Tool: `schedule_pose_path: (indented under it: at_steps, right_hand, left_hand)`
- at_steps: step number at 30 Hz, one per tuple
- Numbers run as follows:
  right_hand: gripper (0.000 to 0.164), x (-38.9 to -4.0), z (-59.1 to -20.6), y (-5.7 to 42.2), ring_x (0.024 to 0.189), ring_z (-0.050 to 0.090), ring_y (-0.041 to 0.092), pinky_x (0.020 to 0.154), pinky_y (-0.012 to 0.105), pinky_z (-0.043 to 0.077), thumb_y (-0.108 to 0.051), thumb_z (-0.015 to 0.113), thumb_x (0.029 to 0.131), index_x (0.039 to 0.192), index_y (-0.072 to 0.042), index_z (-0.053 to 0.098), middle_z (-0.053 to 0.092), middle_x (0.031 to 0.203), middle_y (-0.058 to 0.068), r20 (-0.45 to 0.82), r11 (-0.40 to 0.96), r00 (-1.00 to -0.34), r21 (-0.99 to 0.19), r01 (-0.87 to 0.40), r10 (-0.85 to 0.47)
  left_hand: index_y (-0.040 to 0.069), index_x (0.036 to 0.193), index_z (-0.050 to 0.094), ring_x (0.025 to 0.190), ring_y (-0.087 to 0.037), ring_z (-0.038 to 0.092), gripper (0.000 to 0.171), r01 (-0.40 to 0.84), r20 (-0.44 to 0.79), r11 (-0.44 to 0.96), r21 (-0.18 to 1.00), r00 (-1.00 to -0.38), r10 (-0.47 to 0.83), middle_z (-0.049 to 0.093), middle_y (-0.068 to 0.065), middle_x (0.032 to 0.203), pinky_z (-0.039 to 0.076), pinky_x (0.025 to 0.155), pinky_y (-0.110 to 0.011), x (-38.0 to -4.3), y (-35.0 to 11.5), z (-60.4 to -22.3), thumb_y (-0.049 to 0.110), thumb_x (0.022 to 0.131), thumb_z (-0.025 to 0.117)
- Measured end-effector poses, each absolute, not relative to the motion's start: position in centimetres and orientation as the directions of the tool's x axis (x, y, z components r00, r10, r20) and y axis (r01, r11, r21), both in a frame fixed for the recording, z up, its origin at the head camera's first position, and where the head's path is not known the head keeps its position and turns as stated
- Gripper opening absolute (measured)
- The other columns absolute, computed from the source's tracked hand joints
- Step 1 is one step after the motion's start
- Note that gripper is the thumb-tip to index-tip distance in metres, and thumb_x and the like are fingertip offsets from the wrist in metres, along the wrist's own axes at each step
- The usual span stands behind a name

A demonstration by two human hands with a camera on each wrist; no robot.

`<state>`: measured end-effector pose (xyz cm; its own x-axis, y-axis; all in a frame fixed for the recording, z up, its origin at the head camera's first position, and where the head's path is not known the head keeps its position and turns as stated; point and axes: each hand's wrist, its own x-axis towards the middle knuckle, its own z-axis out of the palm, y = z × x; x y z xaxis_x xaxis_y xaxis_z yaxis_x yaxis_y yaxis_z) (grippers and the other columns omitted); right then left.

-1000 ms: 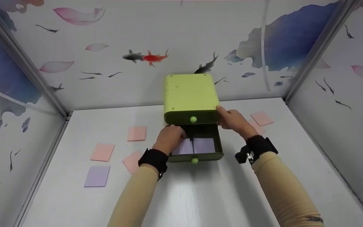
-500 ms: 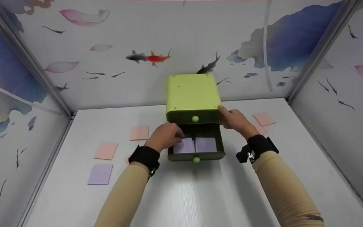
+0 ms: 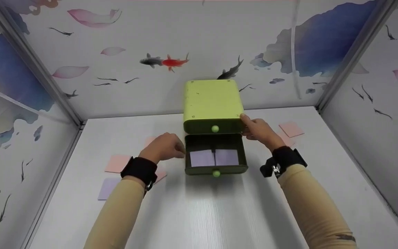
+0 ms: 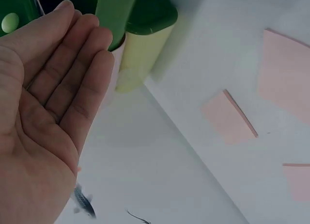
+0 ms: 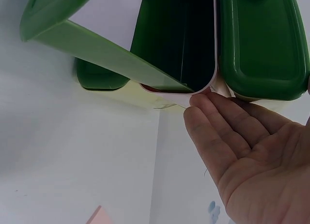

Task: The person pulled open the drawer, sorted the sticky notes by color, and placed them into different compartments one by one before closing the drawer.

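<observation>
The left hand [image 3: 164, 147] holds nothing visible, its fingers together and slightly bent, with the palm bare in the left wrist view. The pulled-out lower drawer [image 3: 216, 169] lies at its three o'clock, the fingertips just beside the drawer's left wall; whether they touch it I cannot tell. Inside the drawer, a left purple square [image 3: 201, 159] and a right purple square [image 3: 227, 157] sit side by side, a dark divider between them. The right hand [image 3: 259, 131] grips the front right corner of the green cabinet [image 3: 212, 100], thumb at the top edge and fingers against the side; the cabinet's body is at its ten o'clock, the drawer at its eight. At the left hand's eight o'clock, a pink square [image 3: 116, 163] and a loose purple square [image 3: 107, 189] lie on the table [image 3: 202, 218], both partly covered by the left arm; another pink square [image 3: 291, 129] lies at the right hand's three o'clock.
</observation>
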<state>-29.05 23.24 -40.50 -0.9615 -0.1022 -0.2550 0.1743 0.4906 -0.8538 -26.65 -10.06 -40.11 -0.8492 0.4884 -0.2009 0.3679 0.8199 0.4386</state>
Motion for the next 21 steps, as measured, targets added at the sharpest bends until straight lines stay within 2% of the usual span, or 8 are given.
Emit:
schedule_pose_path:
  at_steps: [11,21]
  right_hand:
    - [0.087,-29.0,-40.4,23.5,0.125,0.057,0.034,0.104,0.044,0.045,-0.066,0.035,0.096,0.140,0.008,0.043,0.056,0.135,0.027,-0.261,0.504,-0.959,-0.846,0.173,-0.109]
    - [0.084,-29.0,-40.2,23.5,0.123,0.059,0.034,0.103,0.045,0.047,-0.064,0.036,0.097,0.136,0.008,0.047,0.059,0.130,0.027,-0.250,0.497,-0.963,-0.851,0.171,-0.097]
  left_hand:
    - [0.009,0.103,0.077,0.099,-0.026,0.067,0.017,0.176,-0.255,0.887,0.427,-0.917,0.305,0.074,-0.008,0.105,0.053,0.091,-0.045,-26.2,-15.9,-41.8,0.015,0.088,0.071]
    - [-0.001,0.103,0.074,0.097,-0.036,0.067,0.021,0.096,-0.235,0.947,0.308,-0.956,0.173,0.072,-0.019,0.104,0.054,0.085,-0.048,-25.1,-21.6,-44.6,0.006,0.083,0.071]
